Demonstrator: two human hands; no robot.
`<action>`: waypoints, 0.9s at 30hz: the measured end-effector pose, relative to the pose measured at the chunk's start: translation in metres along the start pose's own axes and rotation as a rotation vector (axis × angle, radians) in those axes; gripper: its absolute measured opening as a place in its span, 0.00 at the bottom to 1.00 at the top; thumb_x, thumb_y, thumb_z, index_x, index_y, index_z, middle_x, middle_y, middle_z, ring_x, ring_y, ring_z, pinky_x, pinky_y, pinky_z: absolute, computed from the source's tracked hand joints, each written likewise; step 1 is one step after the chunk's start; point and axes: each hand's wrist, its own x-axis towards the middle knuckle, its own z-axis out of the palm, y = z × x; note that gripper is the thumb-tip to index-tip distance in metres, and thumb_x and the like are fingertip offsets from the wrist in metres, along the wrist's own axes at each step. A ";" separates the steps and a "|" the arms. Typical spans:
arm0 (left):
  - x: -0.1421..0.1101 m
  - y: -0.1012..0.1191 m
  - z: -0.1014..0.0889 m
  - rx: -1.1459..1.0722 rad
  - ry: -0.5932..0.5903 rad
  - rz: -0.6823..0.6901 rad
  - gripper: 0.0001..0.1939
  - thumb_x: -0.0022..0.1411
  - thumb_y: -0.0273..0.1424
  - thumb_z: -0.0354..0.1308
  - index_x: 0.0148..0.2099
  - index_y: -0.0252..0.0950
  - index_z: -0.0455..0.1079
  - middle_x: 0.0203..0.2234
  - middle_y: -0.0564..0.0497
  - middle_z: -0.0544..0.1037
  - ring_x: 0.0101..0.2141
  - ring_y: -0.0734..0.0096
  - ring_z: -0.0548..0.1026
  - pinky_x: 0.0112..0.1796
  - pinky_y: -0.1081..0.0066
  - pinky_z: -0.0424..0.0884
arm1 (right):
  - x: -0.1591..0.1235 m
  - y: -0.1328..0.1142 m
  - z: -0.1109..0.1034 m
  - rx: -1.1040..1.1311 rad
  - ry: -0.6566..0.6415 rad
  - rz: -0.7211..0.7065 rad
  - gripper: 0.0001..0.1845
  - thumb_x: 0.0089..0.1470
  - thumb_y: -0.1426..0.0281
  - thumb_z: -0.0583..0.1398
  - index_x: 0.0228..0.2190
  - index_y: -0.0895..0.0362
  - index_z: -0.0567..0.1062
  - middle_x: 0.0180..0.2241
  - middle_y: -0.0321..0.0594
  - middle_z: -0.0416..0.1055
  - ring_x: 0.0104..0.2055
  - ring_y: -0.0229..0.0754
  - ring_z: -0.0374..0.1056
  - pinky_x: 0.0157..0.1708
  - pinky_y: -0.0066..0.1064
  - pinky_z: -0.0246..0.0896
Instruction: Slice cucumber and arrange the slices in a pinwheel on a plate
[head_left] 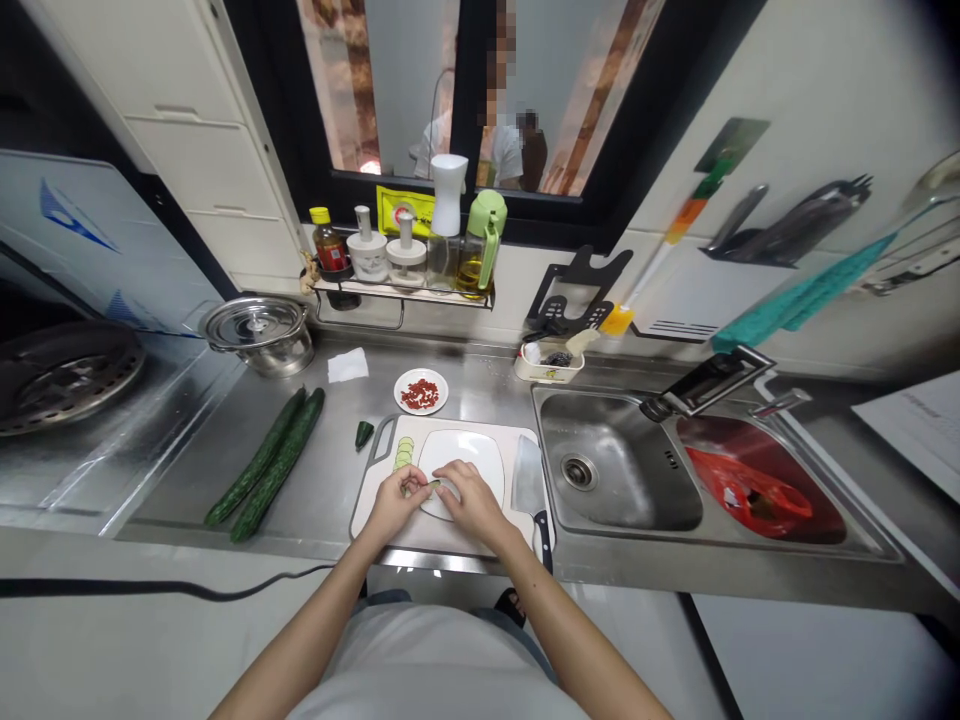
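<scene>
My left hand (399, 503) and my right hand (474, 502) meet over the near left part of a white plate (469, 455). Their fingertips pinch a thin cucumber slice (433, 485) between them. The plate rests on a cutting board (442, 538). Beyond my left hand, a short row of overlapping cucumber slices (404, 452) lies on the board. To the right of the plate is a kitchen knife (529, 480), its black handle towards me. A cut cucumber end (364, 434) lies on the counter just left of the board.
Two whole cucumbers (274, 465) lie on the steel counter at left, near a lidded pot (259, 332). A small dish of red pieces (421, 391) stands behind the board. The sink (622, 460) is at right, with a red bag (750, 495). Condiments fill a shelf (405, 291).
</scene>
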 end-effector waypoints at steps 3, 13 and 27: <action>0.004 0.003 0.004 0.023 -0.003 0.037 0.13 0.51 0.40 0.60 0.32 0.35 0.67 0.27 0.53 0.73 0.29 0.73 0.69 0.33 0.73 0.66 | 0.005 0.003 -0.001 -0.010 -0.005 0.017 0.07 0.58 0.71 0.54 0.35 0.56 0.73 0.37 0.41 0.69 0.42 0.42 0.61 0.43 0.33 0.56; 0.011 0.006 0.012 -0.392 -0.084 -0.451 0.24 0.51 0.52 0.55 0.39 0.36 0.62 0.24 0.52 0.74 0.20 0.78 0.68 0.21 0.79 0.55 | 0.008 0.013 -0.009 0.049 0.095 0.026 0.09 0.59 0.70 0.53 0.32 0.56 0.73 0.34 0.40 0.71 0.39 0.40 0.63 0.42 0.32 0.55; 0.043 0.002 0.027 -0.395 -0.136 -0.239 0.27 0.43 0.36 0.65 0.46 0.36 0.62 0.21 0.60 0.66 0.21 0.81 0.66 0.22 0.80 0.54 | 0.006 0.035 -0.008 0.023 0.055 0.115 0.08 0.56 0.70 0.54 0.30 0.57 0.73 0.31 0.38 0.71 0.36 0.38 0.64 0.39 0.28 0.55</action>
